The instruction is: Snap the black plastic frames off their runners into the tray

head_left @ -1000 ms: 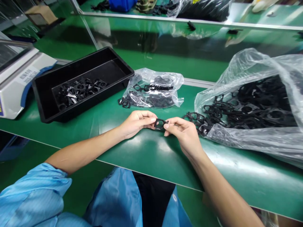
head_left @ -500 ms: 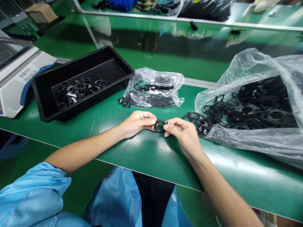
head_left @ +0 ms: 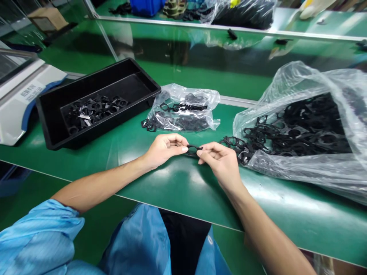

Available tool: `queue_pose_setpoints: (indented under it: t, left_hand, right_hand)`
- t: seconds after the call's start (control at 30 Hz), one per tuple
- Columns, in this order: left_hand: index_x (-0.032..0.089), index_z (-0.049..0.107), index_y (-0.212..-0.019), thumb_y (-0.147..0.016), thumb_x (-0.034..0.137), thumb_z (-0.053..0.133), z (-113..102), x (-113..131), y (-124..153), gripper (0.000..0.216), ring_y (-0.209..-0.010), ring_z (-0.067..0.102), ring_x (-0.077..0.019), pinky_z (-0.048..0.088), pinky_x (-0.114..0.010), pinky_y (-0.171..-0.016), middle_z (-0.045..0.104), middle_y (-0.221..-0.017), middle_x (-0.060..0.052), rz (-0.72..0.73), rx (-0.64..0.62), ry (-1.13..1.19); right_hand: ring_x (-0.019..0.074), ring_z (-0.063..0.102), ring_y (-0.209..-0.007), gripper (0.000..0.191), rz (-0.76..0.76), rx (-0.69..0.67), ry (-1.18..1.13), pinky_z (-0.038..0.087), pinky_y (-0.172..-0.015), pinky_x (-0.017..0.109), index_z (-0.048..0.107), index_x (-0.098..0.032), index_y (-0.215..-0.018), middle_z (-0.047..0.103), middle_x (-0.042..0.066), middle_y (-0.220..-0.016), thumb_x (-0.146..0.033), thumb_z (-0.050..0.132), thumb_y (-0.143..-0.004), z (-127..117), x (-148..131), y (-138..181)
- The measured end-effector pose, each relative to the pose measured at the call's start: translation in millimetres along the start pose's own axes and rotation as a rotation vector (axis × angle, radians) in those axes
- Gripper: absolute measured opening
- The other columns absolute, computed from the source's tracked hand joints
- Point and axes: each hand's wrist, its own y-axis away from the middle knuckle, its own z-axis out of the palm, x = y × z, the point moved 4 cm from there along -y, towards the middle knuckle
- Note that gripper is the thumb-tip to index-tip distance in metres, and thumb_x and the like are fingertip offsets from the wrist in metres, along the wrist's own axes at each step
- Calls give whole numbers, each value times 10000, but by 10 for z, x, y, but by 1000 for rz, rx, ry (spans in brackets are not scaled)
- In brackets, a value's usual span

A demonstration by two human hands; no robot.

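A small black plastic frame with a round opening is pinched between my two hands, just above the green table. My left hand grips its left side with thumb and fingers. At its right side, the thumb and fingers of my right hand are closed on the same frame. Similar black parts spill from a large clear plastic bag to the right of my right hand. Beyond my hands lies a smaller clear bag of black parts.
A black tray holding several black parts sits at the left, beside a white and blue device. Behind the table runs a clear partition with a metal rail. A blue bin stands beyond it.
The black frame has been tilted to a flatter angle between my fingers. Both hands keep hold of it in nearly the same place. The view has shifted slightly.
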Motion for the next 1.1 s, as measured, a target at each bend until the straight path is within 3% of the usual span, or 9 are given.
queue_pose_setpoints:
  t: [0.27,0.53,0.87,1.1]
  left_hand:
    - [146,699,-872,-712,355,814,19,-9,5,287,-751,641,-128,523,-241,-731,690,-793,-23,22,-4,-79]
    - [168,687,-809,-706,348,800,63,-28,88,236,-670,630,-124,523,-220,-662,671,-717,2,-10,8,-116]
    - [175,694,-857,-768,398,738,94,-8,144,244,-639,650,-145,553,-245,-652,673,-683,-8,13,-30,-221]
    - [189,729,-860,-772,473,747,95,-43,137,298,-717,698,-181,592,-270,-710,741,-779,-42,83,24,-253]
  right_hand:
    - [110,591,-512,221,8,6,-10,495,-568,241,660,-180,-747,628,-22,-602,-342,806,-710,-6,-8,0]
    - [115,589,-538,163,28,-7,5,494,-572,241,648,-189,-759,609,-22,-622,-313,750,-730,-17,40,105]
    - [131,588,-732,99,-115,-3,44,528,-673,241,704,-194,-748,612,17,-815,-287,738,-745,-61,-37,142]
    - [156,638,-711,141,-6,0,40,538,-679,268,696,-199,-810,680,28,-775,-317,738,-745,-29,41,118]
